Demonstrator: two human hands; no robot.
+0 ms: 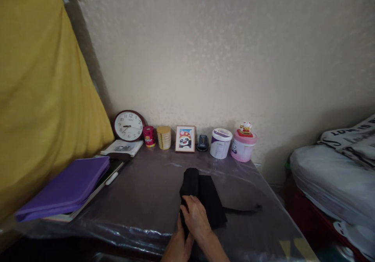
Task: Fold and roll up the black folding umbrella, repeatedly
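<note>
A black fabric roll-up case lies on the plastic-covered table, its left side rolled into a thick tube. To the right of the tube a flat part of the same fabric is spread out, and a thin black strap trails from it across the tabletop. My right hand curls over the top of the rolled part near its front end. Low on the near end, my left hand grips the roll with finger and thumb. What may be inside the roll is hidden.
Along the wall stand a clock, a red can, a yellow jar, a panda picture frame, a white-purple tub and a pink tub. A purple folder lies at left. A bed is at right.
</note>
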